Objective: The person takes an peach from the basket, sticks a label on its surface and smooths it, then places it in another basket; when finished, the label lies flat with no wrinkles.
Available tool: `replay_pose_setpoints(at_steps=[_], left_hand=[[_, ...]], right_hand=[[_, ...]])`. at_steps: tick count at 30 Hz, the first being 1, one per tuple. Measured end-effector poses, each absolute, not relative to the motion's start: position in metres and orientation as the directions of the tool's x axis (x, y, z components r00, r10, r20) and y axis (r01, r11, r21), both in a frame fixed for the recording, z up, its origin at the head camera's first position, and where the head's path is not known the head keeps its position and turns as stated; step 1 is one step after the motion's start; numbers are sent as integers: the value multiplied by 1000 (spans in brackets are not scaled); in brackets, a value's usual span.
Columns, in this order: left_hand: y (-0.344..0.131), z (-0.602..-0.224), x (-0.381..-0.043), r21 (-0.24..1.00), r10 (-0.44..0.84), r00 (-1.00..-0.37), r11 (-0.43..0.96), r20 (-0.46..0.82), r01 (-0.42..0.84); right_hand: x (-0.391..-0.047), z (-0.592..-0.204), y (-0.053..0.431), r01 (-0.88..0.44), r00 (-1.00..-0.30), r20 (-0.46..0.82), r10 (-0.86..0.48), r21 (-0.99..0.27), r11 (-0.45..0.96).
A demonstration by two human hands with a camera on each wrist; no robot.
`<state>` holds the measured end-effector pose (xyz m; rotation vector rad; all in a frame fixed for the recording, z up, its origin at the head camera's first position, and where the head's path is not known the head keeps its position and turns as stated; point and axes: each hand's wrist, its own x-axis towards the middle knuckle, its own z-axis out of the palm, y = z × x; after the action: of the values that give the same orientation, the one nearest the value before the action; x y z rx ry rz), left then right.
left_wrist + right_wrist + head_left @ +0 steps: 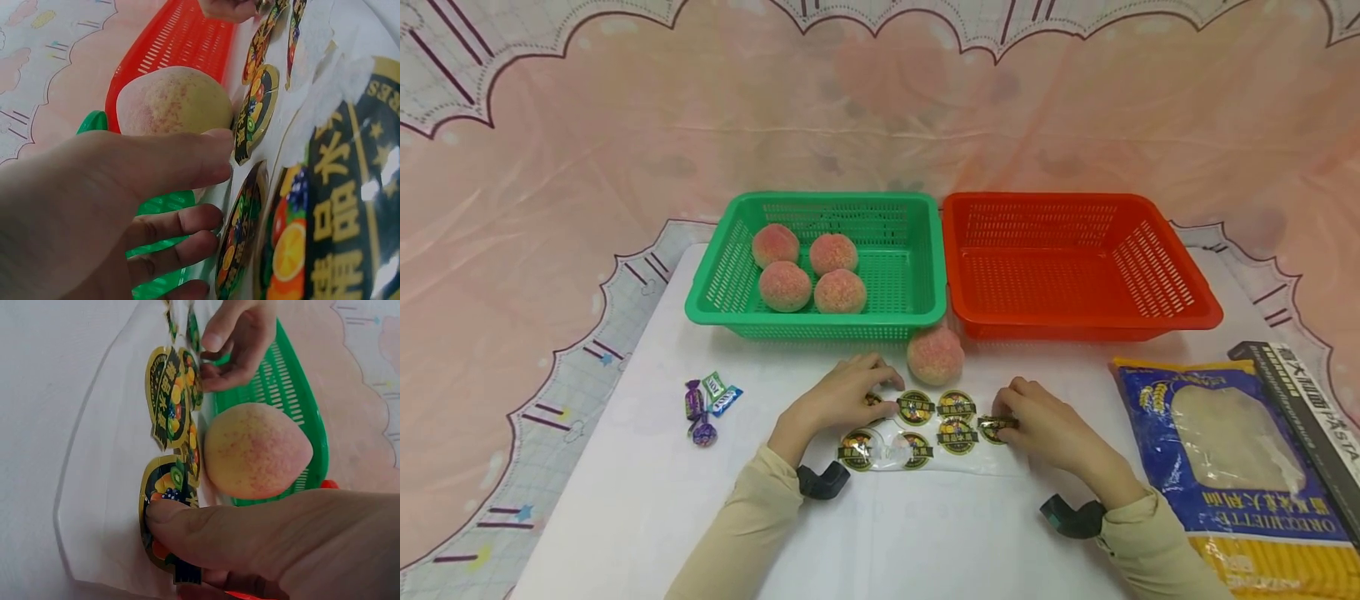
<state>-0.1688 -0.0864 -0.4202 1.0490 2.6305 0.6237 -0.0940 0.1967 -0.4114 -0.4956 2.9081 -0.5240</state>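
A clear sheet of round black-and-gold fruit stickers (957,435) lies on the white table. My right hand (1045,423) pinches a sticker (164,484) at the sheet's right end, thumb on its printed face and fingers partly hidden behind. At the sheet's left side is my left hand (850,392), thumb and fingers spread apart, fingertips right at the stickers (240,231). Just beyond the sheet, between both hands, sits a single peach (936,356) in front of the green basket (820,320).
Several peaches (839,292) sit in the green basket. Beside it on the right stands a red basket (1090,321). Small wrapped candies (703,432) lie at the left. A blue and yellow pasta bag (1232,442) and a dark pasta box (1311,408) lie at the right.
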Motion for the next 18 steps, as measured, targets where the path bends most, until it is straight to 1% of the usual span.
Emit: replay_pose_setpoints(at_steps=[5, 8, 10, 14, 18], left_hand=[[-83, -417, -168, 442, 715, -699, 629, -8, 639], [-79, -411, -165, 457, 718, -696, 614, 16, 644], [-75, -407, -161, 493, 715, -699, 604, 14, 627], [-60, -403, -152, 616, 691, -723, 569, 0, 544], [-43, -407, -147, 728, 630, -776, 534, -4, 430]], right_hand=[[-97, -409, 193, -276, -932, -110, -344, -400, 874], [-100, -404, 189, -280, -929, -101, -357, -441, 853], [-102, -401, 185, -290, -926, -80, -369, -473, 832], [-108, -394, 177, -324, -919, -17, -393, -534, 781], [-115, -390, 168, -368, -909, 42, -416, -552, 748]])
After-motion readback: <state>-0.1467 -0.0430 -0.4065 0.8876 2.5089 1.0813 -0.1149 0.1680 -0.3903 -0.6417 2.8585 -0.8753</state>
